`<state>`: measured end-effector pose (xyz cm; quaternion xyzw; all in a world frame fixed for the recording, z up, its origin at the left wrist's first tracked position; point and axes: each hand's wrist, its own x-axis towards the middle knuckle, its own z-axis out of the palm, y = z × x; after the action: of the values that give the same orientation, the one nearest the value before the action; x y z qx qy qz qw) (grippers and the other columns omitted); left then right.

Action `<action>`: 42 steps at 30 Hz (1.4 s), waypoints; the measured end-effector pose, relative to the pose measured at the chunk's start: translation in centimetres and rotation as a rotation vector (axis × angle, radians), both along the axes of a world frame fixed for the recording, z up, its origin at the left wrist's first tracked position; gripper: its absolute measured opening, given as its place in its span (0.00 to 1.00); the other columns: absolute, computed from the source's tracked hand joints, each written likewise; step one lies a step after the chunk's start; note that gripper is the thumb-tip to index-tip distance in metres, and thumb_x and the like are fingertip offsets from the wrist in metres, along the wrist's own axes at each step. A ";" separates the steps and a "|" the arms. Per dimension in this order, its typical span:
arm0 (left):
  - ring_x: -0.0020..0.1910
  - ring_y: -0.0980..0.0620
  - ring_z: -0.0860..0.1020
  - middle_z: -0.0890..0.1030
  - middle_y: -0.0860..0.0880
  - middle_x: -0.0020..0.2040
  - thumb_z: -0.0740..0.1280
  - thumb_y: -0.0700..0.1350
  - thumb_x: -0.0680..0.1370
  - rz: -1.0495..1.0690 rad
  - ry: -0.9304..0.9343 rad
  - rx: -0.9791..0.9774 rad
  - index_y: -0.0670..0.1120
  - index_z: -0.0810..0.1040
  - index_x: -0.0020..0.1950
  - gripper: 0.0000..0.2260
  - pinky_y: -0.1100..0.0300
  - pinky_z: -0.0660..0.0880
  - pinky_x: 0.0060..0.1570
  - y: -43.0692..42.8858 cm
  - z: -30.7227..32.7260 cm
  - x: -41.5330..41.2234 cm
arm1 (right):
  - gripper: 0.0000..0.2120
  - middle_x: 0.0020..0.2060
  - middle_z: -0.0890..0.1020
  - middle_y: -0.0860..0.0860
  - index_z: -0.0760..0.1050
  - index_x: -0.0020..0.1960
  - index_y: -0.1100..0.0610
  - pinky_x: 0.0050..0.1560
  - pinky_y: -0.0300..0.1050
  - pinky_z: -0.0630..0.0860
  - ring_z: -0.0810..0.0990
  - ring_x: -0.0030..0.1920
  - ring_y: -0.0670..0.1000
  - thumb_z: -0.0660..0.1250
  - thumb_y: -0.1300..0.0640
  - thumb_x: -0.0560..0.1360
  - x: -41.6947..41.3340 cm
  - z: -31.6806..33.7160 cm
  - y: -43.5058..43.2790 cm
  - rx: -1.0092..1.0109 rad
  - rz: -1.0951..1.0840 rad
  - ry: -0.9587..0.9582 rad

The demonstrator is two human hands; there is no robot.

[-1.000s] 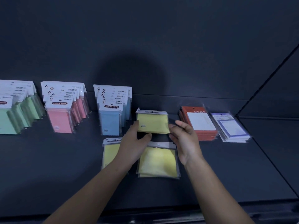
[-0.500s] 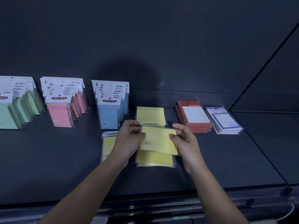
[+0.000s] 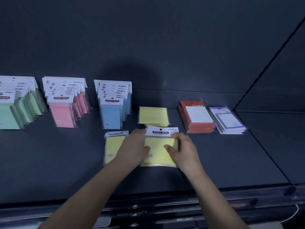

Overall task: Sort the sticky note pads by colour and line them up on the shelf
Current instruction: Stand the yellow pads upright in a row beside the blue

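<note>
Both hands hold one yellow sticky note pad (image 3: 159, 149) in its clear pack, white "STICKY NOTE" header facing me. My left hand (image 3: 134, 146) grips its left edge, my right hand (image 3: 183, 148) its right edge, thumbs on the front. It sits over more yellow pads lying flat beneath. Another yellow pad (image 3: 113, 147) lies flat to the left, partly under my left wrist. A yellow pad (image 3: 153, 115) rests behind, near the shelf's back. Green pads (image 3: 18, 109), pink pads (image 3: 64, 104) and blue pads (image 3: 113, 106) stand in rows on the left.
A stack of red-backed pads (image 3: 196, 116) and a stack of purple-framed pads (image 3: 228, 120) lie flat on the dark shelf (image 3: 222, 159) to the right. The shelf's back wall rises behind everything; its front edge runs below my forearms.
After setting a yellow pad down at the back, both hands came forward and lifted another yellow pad off the flat pile; it now faces me header up.
</note>
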<state>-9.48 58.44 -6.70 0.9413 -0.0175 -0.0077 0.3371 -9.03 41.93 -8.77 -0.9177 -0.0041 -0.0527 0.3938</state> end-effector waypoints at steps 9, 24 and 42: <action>0.55 0.50 0.74 0.75 0.47 0.59 0.68 0.44 0.74 -0.010 0.022 0.059 0.46 0.71 0.63 0.18 0.62 0.67 0.48 0.2 0.2 0.6 | 0.23 0.53 0.66 0.47 0.71 0.61 0.54 0.49 0.34 0.66 0.71 0.49 0.46 0.73 0.51 0.70 0.5 0.6 -0.3 -0.003 0.022 0.183; 0.48 0.67 0.71 0.75 0.61 0.53 0.60 0.34 0.75 0.122 0.124 -0.587 0.51 0.67 0.67 0.22 0.71 0.66 0.44 1.6 -0.6 5.5 | 0.23 0.61 0.72 0.42 0.65 0.70 0.52 0.60 0.34 0.66 0.71 0.61 0.39 0.65 0.58 0.76 5.6 0.4 1.6 0.563 0.031 0.197; 0.31 0.61 0.72 0.75 0.54 0.33 0.71 0.33 0.71 0.215 -0.120 -0.804 0.46 0.76 0.39 0.08 0.71 0.70 0.33 0.8 -0.8 0.8 | 0.10 0.36 0.76 0.49 0.76 0.45 0.54 0.38 0.33 0.72 0.74 0.34 0.43 0.69 0.68 0.71 0.9 -0.1 0.5 0.844 -0.157 -0.038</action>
<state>-8.64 59.21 -7.50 0.7301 0.0594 0.0897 0.6748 -8.12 42.39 -8.85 -0.6724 0.0804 -0.0966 0.7294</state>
